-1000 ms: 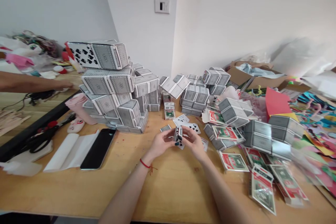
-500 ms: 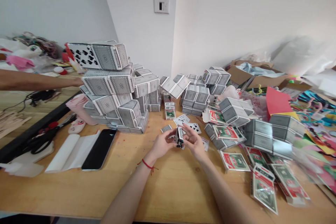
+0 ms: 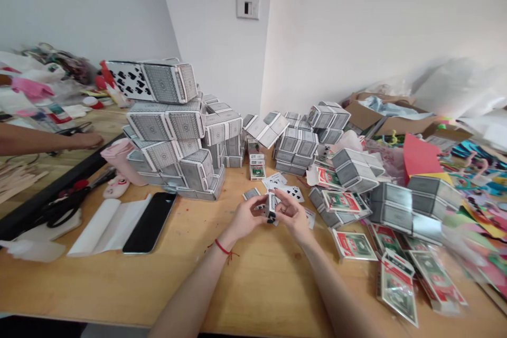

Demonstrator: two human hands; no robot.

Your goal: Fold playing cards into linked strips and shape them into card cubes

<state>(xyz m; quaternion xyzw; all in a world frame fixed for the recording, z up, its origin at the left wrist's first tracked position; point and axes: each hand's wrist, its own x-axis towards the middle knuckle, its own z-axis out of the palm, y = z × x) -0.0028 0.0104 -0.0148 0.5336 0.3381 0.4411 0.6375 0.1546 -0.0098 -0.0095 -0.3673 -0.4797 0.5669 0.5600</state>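
Observation:
Between both hands, just over the table, is a small folded playing-card piece (image 3: 271, 204) with grey patterned backs and dark suit marks low on it. My left hand (image 3: 246, 218), with a red string on its wrist, pinches its left side. On the other side, the fingers of my right hand (image 3: 293, 215) close on the same piece. Behind the hands lie loose playing cards (image 3: 293, 193), face up, and a small grey card stack (image 3: 251, 193). Part of the held piece is hidden by my fingers.
A tall stack of card blocks (image 3: 164, 127) rises at left, with more card blocks (image 3: 297, 141) at centre back. Card boxes (image 3: 355, 245) lie right. At left are a phone (image 3: 149, 223), white paper roll (image 3: 97, 224), scissors (image 3: 59, 211) and another person's hand (image 3: 89, 140).
The held card piece has turned slightly, showing more of its grey face. The other person's hand at left has moved left and down, away from the card stack.

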